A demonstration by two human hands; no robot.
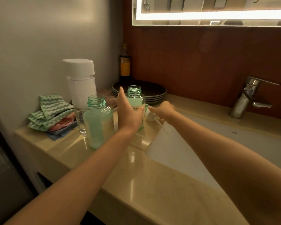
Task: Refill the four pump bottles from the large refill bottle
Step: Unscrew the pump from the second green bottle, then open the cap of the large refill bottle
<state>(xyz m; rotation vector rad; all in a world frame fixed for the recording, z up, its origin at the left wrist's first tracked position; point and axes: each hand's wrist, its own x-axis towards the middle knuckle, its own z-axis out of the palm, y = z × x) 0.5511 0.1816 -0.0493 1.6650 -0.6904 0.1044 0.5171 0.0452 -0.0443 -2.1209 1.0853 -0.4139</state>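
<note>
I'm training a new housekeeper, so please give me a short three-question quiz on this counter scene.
1. True or false: the near green bottle and the far green bottle both stand with open necks.
2. Which hand grips the far green bottle? A) left hand B) right hand
3. Fill in: the right hand holds a white ____.
Key: 1 true; 2 A; 3 pump head.
</note>
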